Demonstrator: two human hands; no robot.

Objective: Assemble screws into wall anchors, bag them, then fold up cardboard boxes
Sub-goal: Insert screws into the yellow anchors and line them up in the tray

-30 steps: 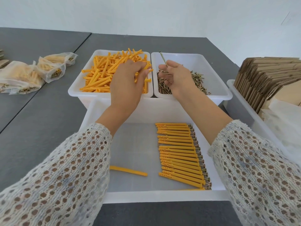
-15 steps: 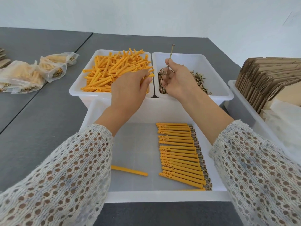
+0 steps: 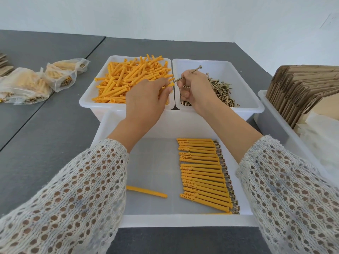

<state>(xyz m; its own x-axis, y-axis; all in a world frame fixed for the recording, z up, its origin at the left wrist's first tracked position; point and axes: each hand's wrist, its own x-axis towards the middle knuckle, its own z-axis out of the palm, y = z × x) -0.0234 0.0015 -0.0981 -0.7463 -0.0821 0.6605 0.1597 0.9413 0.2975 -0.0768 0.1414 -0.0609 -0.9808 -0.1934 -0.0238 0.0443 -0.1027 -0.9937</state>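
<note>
Grey desk (image 3: pixel 45 143), far edge – anchor (image 3: pixel 169 85) pinched in left hand (image 3: pixel 146 101); screw (image 3: pixel 189 73) pinched in right hand (image 3: pixel 196 88).

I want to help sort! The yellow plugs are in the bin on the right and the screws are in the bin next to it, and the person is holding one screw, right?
Almost. The head view shows the yellow plugs in the left bin, not the right. The screws fill the right bin, and the right hand does hold one screw.

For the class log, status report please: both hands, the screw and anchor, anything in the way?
Left hand pinching an anchor. Right hand pinching a screw, tip aimed at the anchor's mouth, not yet visibly in. Nothing between them.
</note>
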